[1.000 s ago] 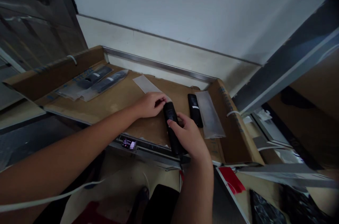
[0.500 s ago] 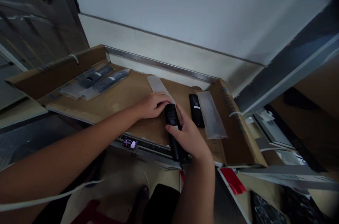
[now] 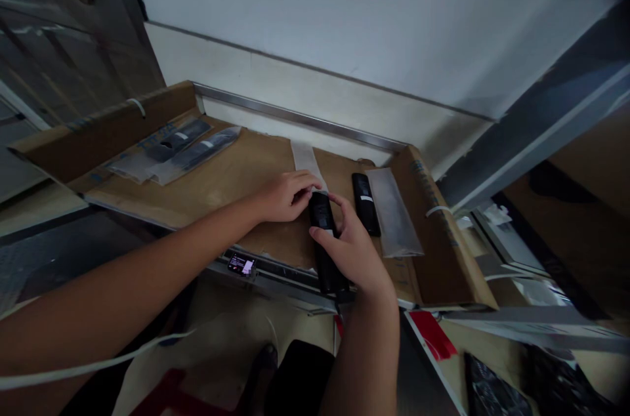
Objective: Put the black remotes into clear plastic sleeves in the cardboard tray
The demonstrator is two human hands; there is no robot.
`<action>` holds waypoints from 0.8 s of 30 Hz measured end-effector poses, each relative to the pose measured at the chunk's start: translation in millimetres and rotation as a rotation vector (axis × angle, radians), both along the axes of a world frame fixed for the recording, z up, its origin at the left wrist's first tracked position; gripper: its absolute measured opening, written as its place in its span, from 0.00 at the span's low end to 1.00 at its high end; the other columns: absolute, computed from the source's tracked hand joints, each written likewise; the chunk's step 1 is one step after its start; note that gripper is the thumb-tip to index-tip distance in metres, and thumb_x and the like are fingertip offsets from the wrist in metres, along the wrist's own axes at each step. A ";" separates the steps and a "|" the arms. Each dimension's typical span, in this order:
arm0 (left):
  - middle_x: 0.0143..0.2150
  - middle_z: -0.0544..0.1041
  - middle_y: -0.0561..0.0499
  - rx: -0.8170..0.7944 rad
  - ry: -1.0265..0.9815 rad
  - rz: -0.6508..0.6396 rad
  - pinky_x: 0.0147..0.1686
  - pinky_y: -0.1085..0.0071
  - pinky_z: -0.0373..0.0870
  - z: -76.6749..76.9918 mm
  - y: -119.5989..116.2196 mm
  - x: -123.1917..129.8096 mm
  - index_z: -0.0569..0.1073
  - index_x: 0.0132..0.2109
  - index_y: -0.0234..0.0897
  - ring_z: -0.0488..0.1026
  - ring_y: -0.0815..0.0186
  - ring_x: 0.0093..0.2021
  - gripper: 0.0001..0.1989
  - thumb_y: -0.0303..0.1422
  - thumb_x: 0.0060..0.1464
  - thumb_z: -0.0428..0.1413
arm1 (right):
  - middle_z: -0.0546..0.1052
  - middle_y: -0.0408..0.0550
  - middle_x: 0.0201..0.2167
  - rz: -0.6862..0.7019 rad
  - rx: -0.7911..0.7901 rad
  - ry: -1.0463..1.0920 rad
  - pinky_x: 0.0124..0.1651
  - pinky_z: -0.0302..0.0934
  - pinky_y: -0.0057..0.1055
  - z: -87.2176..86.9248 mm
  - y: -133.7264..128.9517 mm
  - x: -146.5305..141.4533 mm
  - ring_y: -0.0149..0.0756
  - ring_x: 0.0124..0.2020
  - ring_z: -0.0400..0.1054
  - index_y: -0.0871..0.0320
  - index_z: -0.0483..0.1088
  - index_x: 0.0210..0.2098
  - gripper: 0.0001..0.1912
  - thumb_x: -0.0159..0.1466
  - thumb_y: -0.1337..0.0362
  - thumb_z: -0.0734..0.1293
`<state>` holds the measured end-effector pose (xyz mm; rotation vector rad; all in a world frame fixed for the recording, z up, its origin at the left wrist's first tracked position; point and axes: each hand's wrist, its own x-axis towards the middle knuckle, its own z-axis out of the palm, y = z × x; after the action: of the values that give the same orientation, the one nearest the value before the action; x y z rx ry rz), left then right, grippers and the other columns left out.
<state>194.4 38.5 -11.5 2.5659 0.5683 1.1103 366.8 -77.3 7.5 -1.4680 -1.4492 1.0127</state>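
Note:
My right hand (image 3: 349, 245) is wrapped round a black remote-like device (image 3: 322, 212) near the front edge of the cardboard-lined shelf. At the far end of that device, my left hand (image 3: 290, 196) pinches the mouth of a translucent sleeve (image 3: 306, 157), which lies pointing away from me. The tip of the device meets the sleeve's mouth; how far inside it sits is hard to tell. To the right lies a second black device (image 3: 365, 205) with a white label, beside another flat translucent sleeve (image 3: 394, 212).
Two sleeved dark devices (image 3: 189, 150) lie at the left of the shelf. Cardboard walls (image 3: 438, 232) rise at both sides, and a metal rail (image 3: 295, 115) runs along the back. A phone-like screen (image 3: 241, 264) sits below the front edge.
The sleeve's far end has swung right, more in line with the device. The device has shifted slightly away from me, its tip now at the sleeve's mouth.

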 end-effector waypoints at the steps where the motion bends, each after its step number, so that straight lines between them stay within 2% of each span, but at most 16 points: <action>1: 0.37 0.74 0.48 0.001 -0.001 0.010 0.39 0.69 0.68 -0.8 -0.1 0.2 0.72 0.47 0.37 0.70 0.65 0.36 0.13 0.24 0.56 0.51 | 0.71 0.39 0.26 -0.007 -0.006 0.013 0.28 0.60 0.30 -0.4 0.4 0.2 0.36 0.24 0.63 0.52 0.60 0.64 0.36 0.57 0.59 0.69; 4: 0.35 0.72 0.51 -0.018 0.003 0.035 0.36 0.70 0.67 -3.0 0.0 0.5 0.71 0.46 0.37 0.69 0.67 0.34 0.13 0.24 0.52 0.53 | 0.69 0.37 0.24 -0.035 -0.020 0.053 0.25 0.56 0.28 -1.6 1.8 0.7 0.34 0.22 0.61 0.52 0.60 0.61 0.34 0.57 0.58 0.69; 10: 0.33 0.72 0.53 -0.063 -0.021 0.057 0.33 0.72 0.65 -2.4 -1.7 0.7 0.70 0.44 0.37 0.68 0.69 0.31 0.12 0.24 0.51 0.53 | 0.67 0.36 0.22 -0.095 -0.009 0.021 0.24 0.53 0.26 -4.6 4.9 -0.5 0.33 0.22 0.60 0.52 0.62 0.57 0.30 0.57 0.56 0.70; 24: 0.33 0.72 0.53 -0.057 -0.025 0.040 0.32 0.72 0.66 -2.2 -4.4 0.6 0.70 0.43 0.38 0.68 0.69 0.30 0.13 0.24 0.49 0.54 | 0.71 0.37 0.25 -0.155 0.010 -0.023 0.27 0.55 0.28 -7.8 8.6 -2.2 0.36 0.25 0.64 0.54 0.62 0.51 0.27 0.55 0.55 0.72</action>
<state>195.0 34.1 -13.7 2.4993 0.6386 1.1208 364.5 -68.7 -0.2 -1.5630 -1.3322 0.8946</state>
